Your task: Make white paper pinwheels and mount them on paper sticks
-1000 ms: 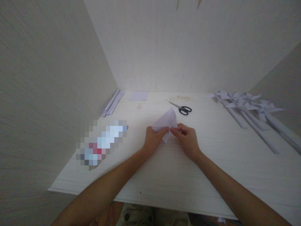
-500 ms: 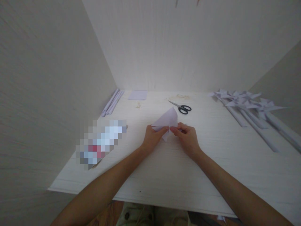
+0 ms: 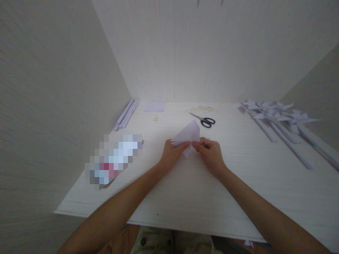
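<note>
Both of my hands meet at the middle of a white table (image 3: 201, 197). Between them is a folded piece of pale lilac paper (image 3: 188, 134), its pointed flap standing up toward the far side. My left hand (image 3: 171, 156) pinches the paper's left part with thumb and fingertips. My right hand (image 3: 210, 154) pinches it from the right, the fingertips almost touching those of the left.
Black-handled scissors (image 3: 204, 121) lie just beyond the paper. Several finished paper pinwheels on rolled sticks (image 3: 278, 120) lie at the right. Rolled paper sticks (image 3: 126, 115) and a flat paper square (image 3: 155, 106) lie at the far left. A blurred-out object (image 3: 114, 159) rests near the left wall.
Almost nothing has moved; my hands keep pinching the same spot on the paper, and the view has shifted very slightly.
</note>
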The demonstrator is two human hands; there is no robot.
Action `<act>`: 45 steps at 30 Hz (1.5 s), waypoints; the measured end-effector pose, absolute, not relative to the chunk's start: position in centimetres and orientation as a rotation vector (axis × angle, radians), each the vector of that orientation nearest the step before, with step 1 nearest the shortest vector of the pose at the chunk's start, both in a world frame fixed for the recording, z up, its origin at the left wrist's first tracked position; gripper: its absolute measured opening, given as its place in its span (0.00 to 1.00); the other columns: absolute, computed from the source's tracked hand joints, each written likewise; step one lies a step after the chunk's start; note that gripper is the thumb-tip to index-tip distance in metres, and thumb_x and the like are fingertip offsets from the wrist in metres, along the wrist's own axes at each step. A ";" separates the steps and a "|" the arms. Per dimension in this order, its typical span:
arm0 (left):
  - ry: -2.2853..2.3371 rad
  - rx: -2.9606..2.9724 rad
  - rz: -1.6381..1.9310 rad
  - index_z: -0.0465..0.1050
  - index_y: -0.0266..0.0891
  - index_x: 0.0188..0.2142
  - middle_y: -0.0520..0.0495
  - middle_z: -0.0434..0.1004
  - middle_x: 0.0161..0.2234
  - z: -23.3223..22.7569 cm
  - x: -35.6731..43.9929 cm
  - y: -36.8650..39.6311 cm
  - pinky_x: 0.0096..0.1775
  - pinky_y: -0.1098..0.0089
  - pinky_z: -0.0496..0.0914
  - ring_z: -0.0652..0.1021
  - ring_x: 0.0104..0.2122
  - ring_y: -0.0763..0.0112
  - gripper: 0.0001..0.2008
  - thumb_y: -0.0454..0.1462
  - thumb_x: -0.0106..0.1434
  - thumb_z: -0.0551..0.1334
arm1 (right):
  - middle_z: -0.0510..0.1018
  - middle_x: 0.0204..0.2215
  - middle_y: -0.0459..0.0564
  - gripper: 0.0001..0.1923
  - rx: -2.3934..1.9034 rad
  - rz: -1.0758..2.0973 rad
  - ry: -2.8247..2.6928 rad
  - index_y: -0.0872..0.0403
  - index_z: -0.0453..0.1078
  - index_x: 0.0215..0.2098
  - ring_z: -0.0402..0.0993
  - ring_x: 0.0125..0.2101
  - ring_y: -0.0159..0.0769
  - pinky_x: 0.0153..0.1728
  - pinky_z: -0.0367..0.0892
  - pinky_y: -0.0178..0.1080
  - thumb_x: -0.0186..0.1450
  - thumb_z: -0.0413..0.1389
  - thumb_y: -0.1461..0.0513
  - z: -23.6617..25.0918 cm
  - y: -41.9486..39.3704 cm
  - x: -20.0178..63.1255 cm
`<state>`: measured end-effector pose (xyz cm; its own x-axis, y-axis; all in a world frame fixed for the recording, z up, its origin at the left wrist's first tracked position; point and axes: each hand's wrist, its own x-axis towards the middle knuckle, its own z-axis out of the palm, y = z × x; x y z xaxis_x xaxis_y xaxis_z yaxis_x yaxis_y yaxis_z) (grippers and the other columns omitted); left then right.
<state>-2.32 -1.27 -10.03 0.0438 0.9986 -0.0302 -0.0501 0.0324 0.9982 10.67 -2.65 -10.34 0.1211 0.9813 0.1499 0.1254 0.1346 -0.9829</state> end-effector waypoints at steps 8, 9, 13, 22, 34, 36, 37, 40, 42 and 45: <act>1.096 1.227 1.155 0.73 0.35 0.23 0.52 0.72 0.21 -9.9 -2.5 -1.1 0.25 0.75 0.65 0.70 0.22 0.75 0.07 0.37 0.45 0.63 | 0.60 0.15 0.40 0.14 -1.241 0.982 -1.236 0.56 0.60 0.13 0.53 0.18 0.26 0.19 0.49 0.32 0.50 0.57 0.59 -10.2 -2.8 10.6; 1.093 1.240 1.150 0.73 0.34 0.23 0.52 0.72 0.21 -9.9 -2.6 -1.1 0.25 0.75 0.64 0.70 0.21 0.75 0.07 0.37 0.45 0.63 | 0.60 0.15 0.40 0.14 -1.245 0.987 -1.231 0.56 0.60 0.13 0.53 0.18 0.26 0.19 0.49 0.32 0.50 0.57 0.59 -10.2 -2.8 10.6; 1.127 1.295 1.119 0.72 0.33 0.20 0.53 0.69 0.17 -9.9 -2.8 -1.0 0.23 0.76 0.63 0.68 0.19 0.77 0.08 0.38 0.45 0.63 | 0.60 0.14 0.40 0.13 -1.253 0.993 -1.219 0.56 0.61 0.13 0.53 0.18 0.25 0.19 0.48 0.32 0.50 0.57 0.59 -9.9 -2.9 10.6; 1.144 1.347 1.142 0.73 0.34 0.21 0.53 0.70 0.19 -9.8 -2.6 -1.1 0.24 0.75 0.63 0.68 0.20 0.77 0.09 0.40 0.47 0.62 | 0.60 0.15 0.40 0.14 -1.246 0.967 -1.241 0.56 0.61 0.13 0.53 0.18 0.26 0.19 0.49 0.32 0.50 0.56 0.58 -10.3 -2.7 10.5; 1.190 1.589 1.178 0.72 0.35 0.19 0.53 0.70 0.17 -9.7 -2.2 -1.4 0.23 0.76 0.62 0.68 0.19 0.76 0.11 0.39 0.52 0.57 | 0.61 0.14 0.40 0.13 -1.295 0.961 -1.232 0.57 0.64 0.15 0.53 0.17 0.25 0.18 0.49 0.31 0.50 0.57 0.57 -10.4 -2.7 10.4; 1.210 1.615 1.188 0.73 0.35 0.21 0.52 0.72 0.18 -9.6 -2.2 -1.4 0.24 0.75 0.63 0.69 0.20 0.75 0.11 0.39 0.52 0.57 | 0.61 0.14 0.40 0.13 -1.314 0.956 -1.239 0.57 0.65 0.16 0.52 0.17 0.25 0.18 0.48 0.31 0.50 0.57 0.56 -10.4 -2.7 10.5; 1.229 1.618 1.190 0.73 0.35 0.21 0.51 0.72 0.18 -9.5 -2.2 -1.4 0.24 0.75 0.63 0.70 0.20 0.74 0.11 0.39 0.52 0.57 | 0.61 0.14 0.40 0.13 -1.322 0.956 -1.245 0.57 0.65 0.17 0.52 0.17 0.25 0.17 0.48 0.31 0.50 0.57 0.56 -10.4 -2.7 10.5; 1.299 1.584 1.194 0.72 0.34 0.21 0.50 0.72 0.19 -9.5 -2.3 -1.3 0.25 0.73 0.64 0.70 0.21 0.73 0.11 0.40 0.51 0.58 | 0.62 0.14 0.41 0.12 -1.314 0.963 -1.265 0.57 0.66 0.18 0.53 0.17 0.25 0.18 0.49 0.31 0.50 0.57 0.56 -10.4 -2.7 10.5; 1.322 1.537 1.190 0.72 0.33 0.21 0.49 0.73 0.20 -9.6 -2.4 -1.1 0.26 0.72 0.64 0.71 0.22 0.72 0.11 0.40 0.50 0.58 | 0.63 0.16 0.41 0.12 -1.296 0.961 -1.271 0.57 0.65 0.18 0.54 0.17 0.25 0.18 0.49 0.32 0.50 0.57 0.56 -10.4 -2.7 10.5; 1.323 1.483 1.179 0.72 0.33 0.22 0.48 0.73 0.22 -9.7 -2.6 -1.0 0.27 0.72 0.65 0.71 0.24 0.71 0.11 0.40 0.49 0.59 | 0.66 0.21 0.43 0.12 -1.250 0.935 -1.237 0.56 0.64 0.16 0.57 0.19 0.25 0.20 0.51 0.32 0.50 0.58 0.57 -10.4 -2.7 10.6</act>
